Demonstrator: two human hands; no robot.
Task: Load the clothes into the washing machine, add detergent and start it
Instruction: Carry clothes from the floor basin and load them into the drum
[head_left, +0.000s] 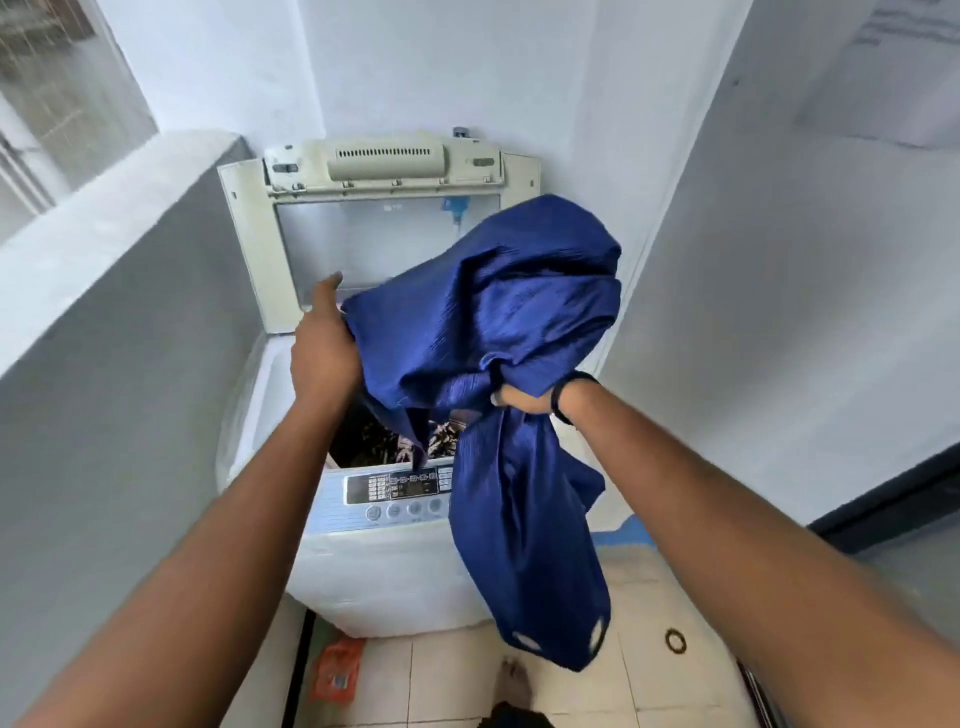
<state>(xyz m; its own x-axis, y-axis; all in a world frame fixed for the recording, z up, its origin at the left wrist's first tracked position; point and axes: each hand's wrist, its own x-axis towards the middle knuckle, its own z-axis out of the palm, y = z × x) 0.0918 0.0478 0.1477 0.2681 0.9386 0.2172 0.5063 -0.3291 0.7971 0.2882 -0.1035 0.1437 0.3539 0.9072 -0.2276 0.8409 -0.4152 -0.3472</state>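
Observation:
A white top-loading washing machine (384, 566) stands in a narrow corner with its lid (260, 244) raised upright. Dark patterned clothes (374, 441) lie inside the drum. A large blue garment (498, 322) is held over the opening, and one long part of it hangs down in front of the control panel (395, 491). My left hand (324, 343) grips the garment's left edge above the drum. My right hand (524, 397), with a dark band on its wrist, holds a bunched fold of the garment; its fingers are mostly hidden by the cloth.
A grey half-wall (119, 291) closes in the left side and a white wall (779, 260) the right. On the tiled floor lie an orange packet (337, 670), a dark ring (675, 640) and a dark cloth (514, 717) at the bottom edge.

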